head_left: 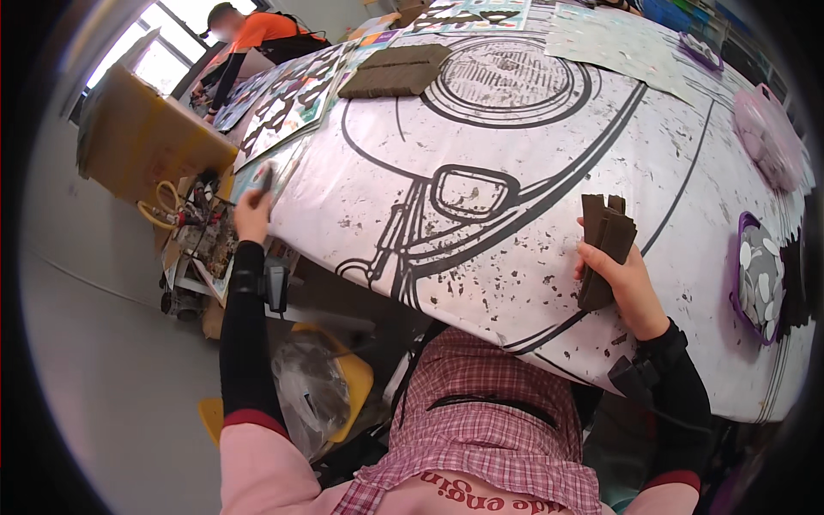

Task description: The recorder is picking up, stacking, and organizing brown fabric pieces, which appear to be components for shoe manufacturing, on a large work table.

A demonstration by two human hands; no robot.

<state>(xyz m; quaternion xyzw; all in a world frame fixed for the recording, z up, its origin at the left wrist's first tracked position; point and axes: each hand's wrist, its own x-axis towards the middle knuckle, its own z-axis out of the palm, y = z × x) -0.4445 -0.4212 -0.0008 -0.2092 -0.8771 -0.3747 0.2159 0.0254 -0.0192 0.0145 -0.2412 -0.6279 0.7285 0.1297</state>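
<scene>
My right hand [633,287] is wrapped round a small stack of dark brown flat strips [608,236], held over the right part of the table. The strips fan out slightly at their upper ends. At the table's left edge my left hand [251,217] pinches one small dark strip [268,178] between thumb and fingers. Just beyond that hand lies a printed sheet [287,112] with rows of dark shapes on it. A larger block of stacked brown strips [395,70] rests farther back on the table.
The white table cover [343,197] bears black line drawings and dark specks. On the right are a purple basket of white oval pieces [757,275] and a pink bag [766,137]. A cardboard box [154,137] stands at left, near a person in orange [266,34].
</scene>
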